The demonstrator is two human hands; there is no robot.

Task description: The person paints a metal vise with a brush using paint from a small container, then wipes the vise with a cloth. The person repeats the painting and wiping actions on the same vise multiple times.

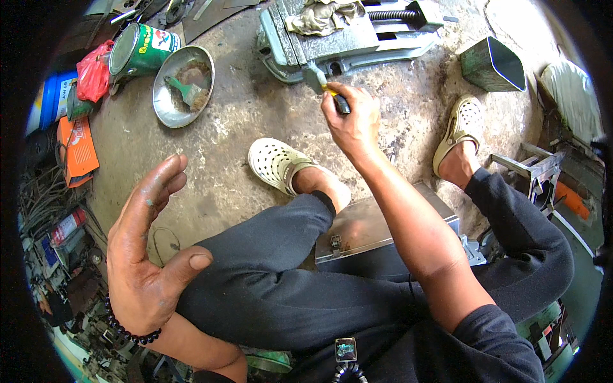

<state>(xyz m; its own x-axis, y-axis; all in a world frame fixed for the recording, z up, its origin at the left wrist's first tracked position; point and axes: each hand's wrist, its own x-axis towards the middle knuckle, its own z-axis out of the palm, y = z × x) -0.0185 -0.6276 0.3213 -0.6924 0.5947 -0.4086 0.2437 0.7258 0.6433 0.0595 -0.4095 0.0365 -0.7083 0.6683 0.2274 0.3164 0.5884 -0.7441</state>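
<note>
My right hand (pixel 356 121) is closed round the yellow and black handle of a putty knife (pixel 341 102). Its flat grey blade points away from me and meets the near side of a grey-blue machine vise (pixel 332 48); the exact contact is hard to make out. A crumpled, dirty rag (pixel 324 17) lies on top of the vise, left of its threaded screw. Raised over my left knee, my left hand (pixel 145 249) is open and holds nothing, thumb apart from the fingers. A pale grey-green smear marks one finger.
Left of the vise are a metal bowl (pixel 161 110) with a green paintbrush (pixel 185 91) in it, a green paint can (pixel 142 50) and a red plastic bag (pixel 96 71). A dark square container (pixel 491 65) stands at the right. My clog-shod feet flank the working area.
</note>
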